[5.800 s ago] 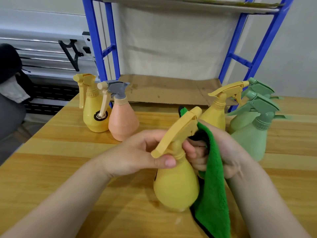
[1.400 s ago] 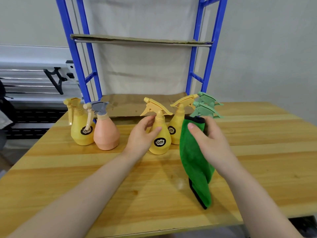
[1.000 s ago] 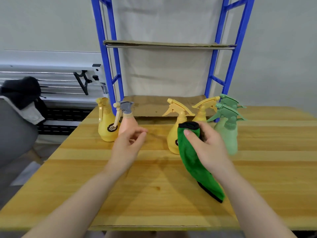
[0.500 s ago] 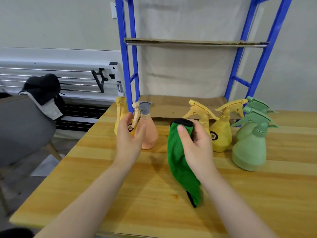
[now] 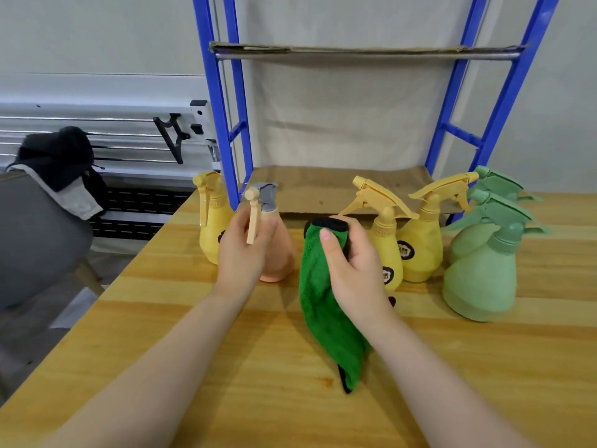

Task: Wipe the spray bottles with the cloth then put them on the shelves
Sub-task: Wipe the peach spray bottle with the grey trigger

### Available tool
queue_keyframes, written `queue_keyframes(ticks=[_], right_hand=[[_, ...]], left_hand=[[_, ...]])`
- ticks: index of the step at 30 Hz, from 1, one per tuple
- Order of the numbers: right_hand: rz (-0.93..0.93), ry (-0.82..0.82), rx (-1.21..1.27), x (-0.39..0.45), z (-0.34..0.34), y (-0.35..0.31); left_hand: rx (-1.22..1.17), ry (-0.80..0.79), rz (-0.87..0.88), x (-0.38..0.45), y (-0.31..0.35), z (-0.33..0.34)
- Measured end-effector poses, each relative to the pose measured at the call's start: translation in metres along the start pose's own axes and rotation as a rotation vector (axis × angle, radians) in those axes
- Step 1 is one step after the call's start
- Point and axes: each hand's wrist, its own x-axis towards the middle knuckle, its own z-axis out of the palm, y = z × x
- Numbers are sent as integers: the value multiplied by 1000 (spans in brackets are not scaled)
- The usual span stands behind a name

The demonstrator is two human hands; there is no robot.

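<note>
My left hand is wrapped around the neck of the peach spray bottle, which stands on the wooden table. In my right hand hangs the green cloth, held just right of that bottle. A yellow bottle stands behind my left hand. Two more yellow bottles and two green ones stand to the right. Behind them the blue rack's lower shelf and upper shelf carry cardboard.
A grey chair with dark clothing draped on it stands off the table's left edge. Blue rack posts rise just behind the bottles. A white wall unit with a black bracket is at the left.
My left hand let go of the yellow bottle it set down, moved left and closed around the peach bottle. My right hand followed left with the cloth.
</note>
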Motion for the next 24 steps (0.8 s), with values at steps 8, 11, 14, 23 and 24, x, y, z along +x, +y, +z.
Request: queue_keyframes(ticks=[8, 11, 14, 23, 24], right_hand=[[-67, 4, 17, -2, -3, 5], [-98, -57, -75, -5, -1, 5], [-124, -122, -181, -6, 0, 7], [-125, -237, -363, -6, 3, 8], [-124, -235, -363, -6, 3, 8]], left_hand=[[-422, -221, -14, -23, 23, -3], [-409, -314, 40, -25, 23, -3], [-483, -361, 22, -27, 23, -1], [-626, -339, -36, -35, 29, 9], [-632, -324, -39, -36, 31, 10]])
